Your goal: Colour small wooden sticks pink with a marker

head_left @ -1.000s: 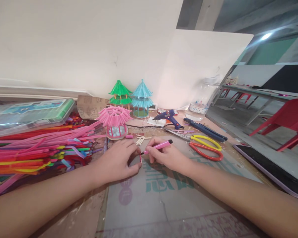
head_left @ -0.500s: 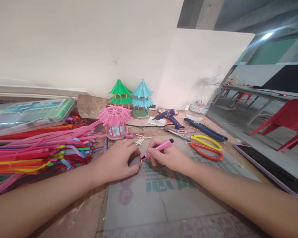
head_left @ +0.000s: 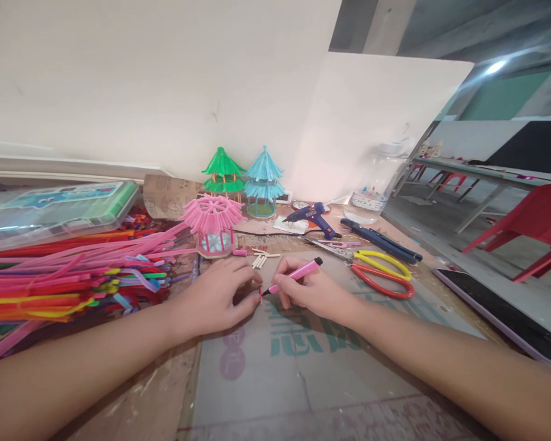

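Note:
My right hand [head_left: 305,285] is closed round a pink marker [head_left: 296,275], its dark tip pointing left. In the pinched fingers of my left hand [head_left: 227,291] is a small thin stick [head_left: 261,293], coloured pink or red; the marker's tip is at or against it. Just beyond my hands lie several short pale sticks [head_left: 259,260] and a pink marker cap [head_left: 240,252]. Behind my left hand stands a small pink pavilion model [head_left: 212,214] with an open roof ring. A green pavilion model [head_left: 221,168] and a blue pavilion model [head_left: 264,177] stand farther back.
Bundled pipe cleaners [head_left: 73,275] and a plastic case [head_left: 59,211] fill the left side. A glue gun [head_left: 314,217], scissors [head_left: 381,272], dark blue pliers-like tool [head_left: 381,239] and plastic jar [head_left: 371,184] lie back right. A phone [head_left: 500,312] rests at the right edge.
Almost nothing differs. The small stick in my left fingers appears slightly turned, and the marker's tip stays beside it.

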Motion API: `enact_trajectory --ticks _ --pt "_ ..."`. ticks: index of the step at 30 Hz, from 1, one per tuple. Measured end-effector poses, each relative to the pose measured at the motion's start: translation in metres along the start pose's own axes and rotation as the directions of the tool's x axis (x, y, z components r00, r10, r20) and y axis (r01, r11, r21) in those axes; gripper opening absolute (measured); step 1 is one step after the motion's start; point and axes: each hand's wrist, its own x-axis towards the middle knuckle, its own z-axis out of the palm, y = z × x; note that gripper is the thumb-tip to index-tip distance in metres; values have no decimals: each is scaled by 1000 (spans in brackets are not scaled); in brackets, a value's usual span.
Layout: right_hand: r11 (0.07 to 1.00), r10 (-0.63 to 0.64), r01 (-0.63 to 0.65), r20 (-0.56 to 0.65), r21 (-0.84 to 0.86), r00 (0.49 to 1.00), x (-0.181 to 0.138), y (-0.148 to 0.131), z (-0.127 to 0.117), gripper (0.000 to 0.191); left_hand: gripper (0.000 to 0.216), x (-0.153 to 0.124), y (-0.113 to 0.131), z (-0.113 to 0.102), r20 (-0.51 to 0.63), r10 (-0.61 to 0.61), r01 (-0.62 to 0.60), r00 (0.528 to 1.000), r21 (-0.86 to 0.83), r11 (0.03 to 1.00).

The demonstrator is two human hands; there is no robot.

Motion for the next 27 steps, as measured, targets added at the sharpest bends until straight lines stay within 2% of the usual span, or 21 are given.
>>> enact_trajectory --ticks 6,12,19,27 --pt "1000 14 -14 3 25 1000 -1 -2 0 13 24 -1 -8 4 -52 112 -113 992 -28 993" --pt "998 -12 9 57 54 998 -2 -1 -1 11 20 1 -10 6 -80 161 -161 984 6 987" --pt "999 -23 19 101 42 995 -3 -2 -1 11 19 0 -10 6 -85 161 -160 983 17 987" --pt "999 -22 19 61 51 998 -2 -3 0 12 19 1 -10 7 -86 158 -158 984 10 987"
